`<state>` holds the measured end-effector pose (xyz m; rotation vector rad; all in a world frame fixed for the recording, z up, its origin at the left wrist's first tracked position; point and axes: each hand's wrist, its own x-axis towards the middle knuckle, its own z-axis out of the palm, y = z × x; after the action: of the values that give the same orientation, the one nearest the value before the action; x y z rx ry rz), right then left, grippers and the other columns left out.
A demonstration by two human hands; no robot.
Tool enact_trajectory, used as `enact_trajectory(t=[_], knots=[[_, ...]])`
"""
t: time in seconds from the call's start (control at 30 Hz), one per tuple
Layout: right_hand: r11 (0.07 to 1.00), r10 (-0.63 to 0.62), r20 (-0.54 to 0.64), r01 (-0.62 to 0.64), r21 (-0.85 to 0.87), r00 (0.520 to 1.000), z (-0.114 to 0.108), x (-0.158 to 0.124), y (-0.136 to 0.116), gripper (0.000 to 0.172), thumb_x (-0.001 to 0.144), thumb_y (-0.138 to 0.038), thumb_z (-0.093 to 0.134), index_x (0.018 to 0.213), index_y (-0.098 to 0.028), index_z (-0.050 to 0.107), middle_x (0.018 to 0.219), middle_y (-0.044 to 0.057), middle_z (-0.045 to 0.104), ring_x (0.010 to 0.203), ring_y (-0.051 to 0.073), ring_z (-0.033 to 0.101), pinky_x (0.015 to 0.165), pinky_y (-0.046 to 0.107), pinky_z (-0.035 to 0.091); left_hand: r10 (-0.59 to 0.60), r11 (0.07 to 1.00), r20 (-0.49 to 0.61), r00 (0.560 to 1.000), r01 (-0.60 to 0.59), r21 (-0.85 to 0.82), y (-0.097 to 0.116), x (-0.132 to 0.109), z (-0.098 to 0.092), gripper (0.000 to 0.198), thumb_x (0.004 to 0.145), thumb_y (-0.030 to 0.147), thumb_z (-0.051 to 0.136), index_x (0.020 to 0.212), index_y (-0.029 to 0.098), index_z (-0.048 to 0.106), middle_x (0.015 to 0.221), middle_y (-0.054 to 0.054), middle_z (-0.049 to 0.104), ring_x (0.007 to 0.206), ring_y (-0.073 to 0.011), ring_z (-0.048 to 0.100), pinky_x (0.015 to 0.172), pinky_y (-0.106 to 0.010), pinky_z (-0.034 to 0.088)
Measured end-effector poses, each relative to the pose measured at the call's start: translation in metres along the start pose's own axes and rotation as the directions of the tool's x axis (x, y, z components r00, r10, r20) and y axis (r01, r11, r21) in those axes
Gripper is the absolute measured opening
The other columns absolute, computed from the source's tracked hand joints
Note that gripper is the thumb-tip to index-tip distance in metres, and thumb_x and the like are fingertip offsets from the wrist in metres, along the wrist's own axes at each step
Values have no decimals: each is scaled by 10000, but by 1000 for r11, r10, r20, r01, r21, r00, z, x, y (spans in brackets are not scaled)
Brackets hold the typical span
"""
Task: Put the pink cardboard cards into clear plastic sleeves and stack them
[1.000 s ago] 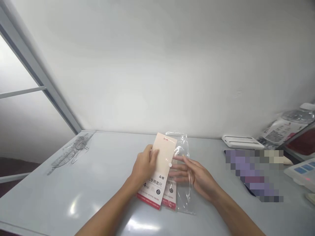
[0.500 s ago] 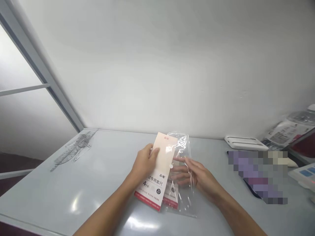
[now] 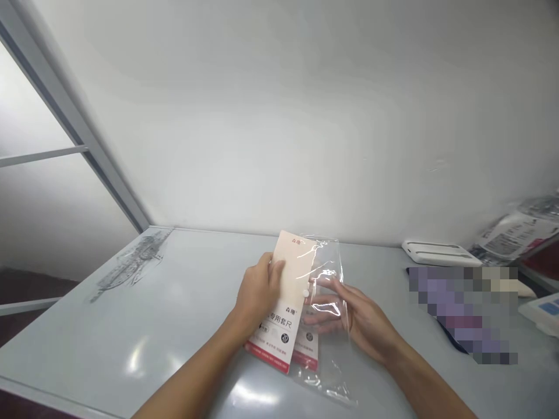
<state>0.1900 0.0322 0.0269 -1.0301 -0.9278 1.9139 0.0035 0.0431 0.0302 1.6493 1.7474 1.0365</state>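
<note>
My left hand [image 3: 257, 293] grips a pale peach card [image 3: 288, 279] with printed characters and a red strip at its lower end, holding it upright above the grey table [image 3: 144, 331]. My right hand [image 3: 353, 317] has its fingers spread inside or against a clear plastic bag [image 3: 329, 326] right of the card. A second card with a red strip [image 3: 305, 349] shows through the bag, behind the first. The bag's upper edge overlaps the top of the held card.
A white flat box [image 3: 441, 254] lies at the back right by the wall. A dark blurred item [image 3: 463, 308], a plastic-wrapped pack [image 3: 510, 233] and a white device [image 3: 545, 311] crowd the right side. A window frame [image 3: 78, 128] stands at left.
The bag has risen slightly and its mouth now laps over the card's top right corner. Both hands have stayed nearly in place.
</note>
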Motion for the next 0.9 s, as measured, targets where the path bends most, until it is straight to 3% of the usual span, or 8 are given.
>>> enact_trajectory(t=[0.5, 0.67, 0.9], knots=[[997, 43, 15, -42, -67, 999, 6, 0, 4, 483, 823, -465, 457, 1168, -128, 477, 926, 153, 662, 673, 227, 671, 583, 339, 536, 63, 997, -92, 994, -67, -36, 7, -3, 0, 334, 843, 456, 347, 861, 205, 567, 642, 12, 575, 528, -112, 470, 505, -222, 320], [995, 27, -6, -27, -99, 1000, 7, 1, 7, 462, 809, -481, 474, 1114, -136, 518, 872, 124, 670, 646, 204, 661, 573, 320, 531, 58, 987, -57, 997, -66, -147, 6, -4, -1, 355, 841, 464, 346, 879, 197, 577, 742, -7, 599, 568, -112, 497, 528, -229, 364], [992, 51, -45, -56, -112, 998, 18, 4, 21, 479, 756, -527, 526, 1057, -158, 568, 760, 66, 667, 600, 165, 619, 505, 268, 483, 43, 956, -97, 994, -69, -287, 4, -10, 13, 350, 835, 444, 387, 977, 201, 595, 992, -60, 551, 805, -147, 527, 660, -244, 437]])
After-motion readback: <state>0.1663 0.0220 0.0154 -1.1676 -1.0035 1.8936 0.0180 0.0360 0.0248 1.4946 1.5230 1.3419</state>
